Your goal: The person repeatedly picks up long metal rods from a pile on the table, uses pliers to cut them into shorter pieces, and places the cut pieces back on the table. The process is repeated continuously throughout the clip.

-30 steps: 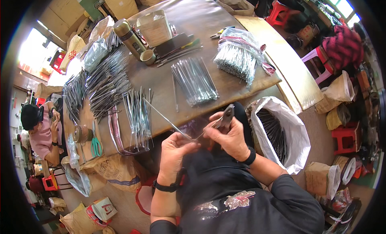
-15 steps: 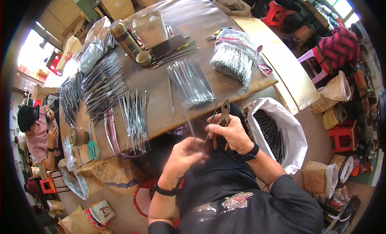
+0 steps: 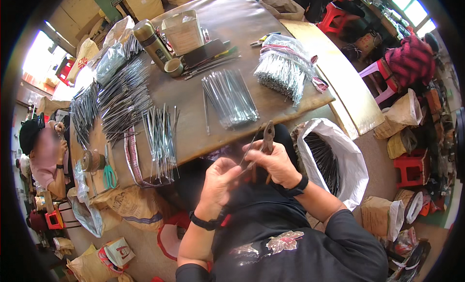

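In front of my lap, my right hand [image 3: 280, 166] is closed around a pair of pliers [image 3: 268, 136], jaws pointing up and away from me. Between its thumb and finger runs a thin metal rod [image 3: 249, 149], which slants down toward my left hand [image 3: 219, 179]. The fingers of my left hand are pinched together at the rod's lower end; motion blurs their tips. Just beyond, on the table, lie a neat row of flat metal strips [image 3: 231, 99] and a looser bundle of rods [image 3: 161, 141].
A white sack [image 3: 356, 173] of dark rods stands open at my right. The brown table [image 3: 218, 35] carries a plastic-wrapped rod bundle [image 3: 281, 71], a thermos [image 3: 152, 43], a box [image 3: 181, 34] and dark rod piles [image 3: 123, 95]. A co-worker [image 3: 46, 153] sits at the far left.
The blurred strip that rose from my left fingers no longer shows. My left hand has moved slightly up, nearer the right hand. The pliers stay in my right hand.
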Demonstrator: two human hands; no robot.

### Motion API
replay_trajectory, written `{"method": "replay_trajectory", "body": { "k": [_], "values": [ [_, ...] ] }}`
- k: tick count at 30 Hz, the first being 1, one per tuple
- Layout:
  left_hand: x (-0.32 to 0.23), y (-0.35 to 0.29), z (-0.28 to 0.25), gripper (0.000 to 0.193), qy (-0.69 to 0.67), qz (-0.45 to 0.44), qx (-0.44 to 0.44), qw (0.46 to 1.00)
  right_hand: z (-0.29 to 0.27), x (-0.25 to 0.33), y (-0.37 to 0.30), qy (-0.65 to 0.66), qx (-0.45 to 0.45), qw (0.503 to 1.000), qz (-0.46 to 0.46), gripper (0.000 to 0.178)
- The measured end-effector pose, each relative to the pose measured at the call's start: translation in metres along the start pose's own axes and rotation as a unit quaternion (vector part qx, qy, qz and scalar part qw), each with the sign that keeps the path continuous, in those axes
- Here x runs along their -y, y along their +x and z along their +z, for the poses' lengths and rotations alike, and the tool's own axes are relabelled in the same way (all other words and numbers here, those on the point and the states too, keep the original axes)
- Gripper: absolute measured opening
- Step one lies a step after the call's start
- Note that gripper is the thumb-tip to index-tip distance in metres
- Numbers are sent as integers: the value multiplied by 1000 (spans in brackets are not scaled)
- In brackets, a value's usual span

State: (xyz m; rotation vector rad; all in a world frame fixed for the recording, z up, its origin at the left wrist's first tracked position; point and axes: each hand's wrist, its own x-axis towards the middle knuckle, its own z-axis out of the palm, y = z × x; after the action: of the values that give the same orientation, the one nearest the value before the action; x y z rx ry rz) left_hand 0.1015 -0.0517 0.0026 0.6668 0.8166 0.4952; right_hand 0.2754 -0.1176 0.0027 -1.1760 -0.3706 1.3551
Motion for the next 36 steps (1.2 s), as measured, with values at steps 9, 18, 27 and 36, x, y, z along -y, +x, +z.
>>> {"method": "replay_trajectory", "body": {
  "k": [9,18,27,36],
  "values": [
    [-15,-12,5,20,131,95,-36,986,-42,-10,-9,267,163,933,176,38],
    [-16,-15,10,22,250,170,-39,952,-35,-7,-18,-513,177,822,-170,58],
    [-13,-15,12,18,225,155,-58,960,-32,2,-19,-569,95,783,-232,26],
    [-21,-31,2,27,472,332,-91,812,-25,6,-9,-586,85,788,-167,26]
  ]
}}
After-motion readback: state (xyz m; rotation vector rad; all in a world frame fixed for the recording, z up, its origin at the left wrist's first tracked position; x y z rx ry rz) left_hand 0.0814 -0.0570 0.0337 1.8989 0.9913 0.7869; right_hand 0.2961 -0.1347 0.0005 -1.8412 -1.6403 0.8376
